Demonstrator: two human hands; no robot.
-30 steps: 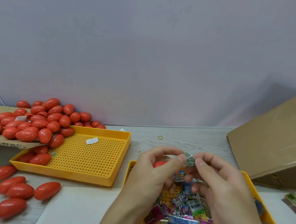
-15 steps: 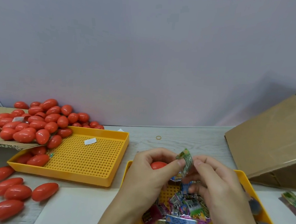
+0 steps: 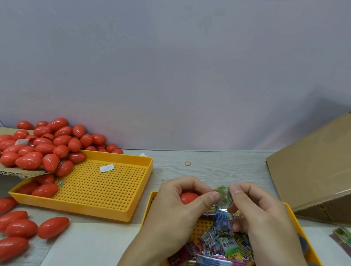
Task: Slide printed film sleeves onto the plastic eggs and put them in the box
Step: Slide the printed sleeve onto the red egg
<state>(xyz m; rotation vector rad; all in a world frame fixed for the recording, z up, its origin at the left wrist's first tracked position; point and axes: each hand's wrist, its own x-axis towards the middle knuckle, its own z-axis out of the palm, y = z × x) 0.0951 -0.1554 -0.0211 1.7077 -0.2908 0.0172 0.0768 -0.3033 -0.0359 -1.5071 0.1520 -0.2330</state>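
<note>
1. My left hand [image 3: 177,207] has its grip curled around one red egg [image 3: 188,197], tucked in the palm, and its thumb also pinches the edge of a green printed sleeve [image 3: 224,195].
2. My right hand [image 3: 256,217] pinches the other side of that same sleeve between thumb and forefinger, so both hands have it, held just above the near yellow tray [image 3: 293,213]. The sleeve sits right beside the egg, not on it yet as far as I can see.
3. That tray is full of loose printed sleeves [image 3: 222,246], a colourful pile with barcodes showing.
4. A second yellow tray [image 3: 104,190] sits to the left on the counter [image 3: 220,165], with a few eggs in its left corner and a small white paper scrap [image 3: 106,167] on its holes.
5. A big heap of red eggs [image 3: 41,144] lies on a cardboard sheet [image 3: 12,172] overhanging that tray, and more loose eggs [image 3: 20,228] lie on the counter at the near left.
6. The cardboard box [image 3: 321,170] is on the right, tilted, well apart from the egg.
7. A small rubber band [image 3: 187,163] lies on the counter behind my hands.
</note>
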